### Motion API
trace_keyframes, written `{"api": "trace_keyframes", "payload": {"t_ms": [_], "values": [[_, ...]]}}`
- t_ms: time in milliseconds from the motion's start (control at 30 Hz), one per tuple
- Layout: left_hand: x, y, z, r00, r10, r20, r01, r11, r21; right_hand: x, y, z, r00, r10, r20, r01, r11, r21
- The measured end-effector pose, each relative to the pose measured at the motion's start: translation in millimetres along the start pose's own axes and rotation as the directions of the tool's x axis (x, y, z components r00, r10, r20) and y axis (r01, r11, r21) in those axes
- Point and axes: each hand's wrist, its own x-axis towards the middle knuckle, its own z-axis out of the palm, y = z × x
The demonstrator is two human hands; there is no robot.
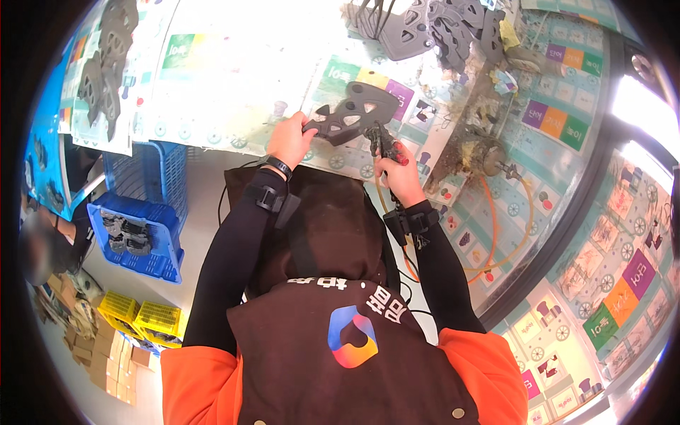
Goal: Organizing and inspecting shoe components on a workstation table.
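Note:
In my left hand (289, 142) I hold a dark grey moulded shoe upper (365, 106) by its near left end. It has several rounded triangular cut-outs and lies tilted over the table edge. My right hand (401, 173) is closed around a dark, grimy glue gun (382, 142) with a red part near the fingers. Its tip is close to the lower edge of the shoe upper; whether they touch I cannot tell. A hose runs down from the tool beside my right wrist.
Grey shoe uppers lie heaped at the far right (432, 32), with others (106, 71) at the far left. A grimy round pot (485, 154) with orange hoses (494, 219) sits right. Blue crate (173, 244) and yellow baskets (157, 320) stand left. Another person (42, 241) is at the left edge.

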Motion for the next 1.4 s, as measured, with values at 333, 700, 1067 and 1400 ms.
{"api": "trace_keyframes", "payload": {"t_ms": [333,700,1067,1400], "values": [[0,8,-5,0.995,-0.095,0.043,0.095,0.995,-0.012,4,-8,-15,0.997,-0.047,-0.053,0.049,0.998,0.038],[1,3,-4,0.999,-0.051,0.013,0.051,0.998,0.033,13,-15,-26,0.989,-0.083,-0.118,0.089,0.995,0.043],[1,9,-8,0.994,-0.097,0.041,0.097,0.995,0.006,18,-23,-11,0.988,-0.129,-0.082,0.130,0.992,0.004],[-1,6,-9,0.996,-0.083,0.037,0.084,0.996,-0.034,10,-26,-3,0.998,-0.049,-0.038,0.048,0.998,-0.038]]}}
